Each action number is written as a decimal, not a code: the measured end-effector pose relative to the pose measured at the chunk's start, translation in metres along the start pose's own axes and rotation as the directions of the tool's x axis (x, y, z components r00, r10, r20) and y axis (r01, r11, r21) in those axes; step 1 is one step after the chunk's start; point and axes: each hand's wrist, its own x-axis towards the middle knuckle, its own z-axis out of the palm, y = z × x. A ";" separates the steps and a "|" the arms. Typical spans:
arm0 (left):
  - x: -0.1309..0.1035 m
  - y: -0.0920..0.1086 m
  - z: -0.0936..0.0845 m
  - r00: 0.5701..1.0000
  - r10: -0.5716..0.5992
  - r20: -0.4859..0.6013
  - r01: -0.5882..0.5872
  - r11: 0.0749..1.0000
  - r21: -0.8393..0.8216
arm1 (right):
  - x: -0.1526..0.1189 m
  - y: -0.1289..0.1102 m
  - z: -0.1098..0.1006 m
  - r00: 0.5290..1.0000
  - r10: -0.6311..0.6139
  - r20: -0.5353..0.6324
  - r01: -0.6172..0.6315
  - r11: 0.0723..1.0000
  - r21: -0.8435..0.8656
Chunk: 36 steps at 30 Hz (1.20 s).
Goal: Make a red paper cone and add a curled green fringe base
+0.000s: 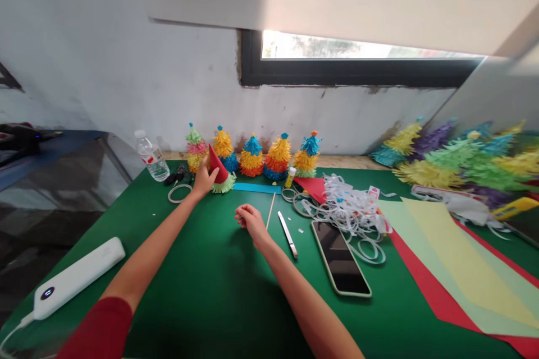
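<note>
My left hand [204,180] is closed round the side of a red paper cone [216,167] with a pale green fringe at its base. The cone is upright, tilted slightly left, near the back of the table. My right hand [251,221] hovers over the table middle, fingers curled together; whether they pinch anything small is hidden. Close to it lie a thin wooden stick [271,210], a slim white craft knife [287,234] and a blue paper strip [256,188]. Behind, fringed paper trees, among them a yellow and orange one [251,157], stand in a row.
A phone [342,259] and a heap of white paper strips [351,205] lie right of centre. Beside a glue stick [290,178] is red paper [312,188]. Coloured sheets [455,258] cover the right side. A power bank [79,277] and a water bottle [152,157] are at left.
</note>
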 end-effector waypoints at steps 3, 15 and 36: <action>-0.058 0.021 -0.005 0.998 -0.036 -0.041 0.040 0.994 0.100 | 0.001 0.001 -0.002 0.998 -0.054 0.020 0.055 0.996 -0.075; -0.137 0.049 -0.012 0.805 -0.112 0.583 0.089 0.994 0.067 | -0.085 -0.020 -0.109 0.586 -0.807 -0.069 0.356 0.333 -0.873; -0.133 0.052 -0.014 0.701 -0.108 0.704 0.080 0.994 0.073 | -0.081 -0.048 -0.369 0.710 -0.355 -0.609 -0.683 -0.133 -0.718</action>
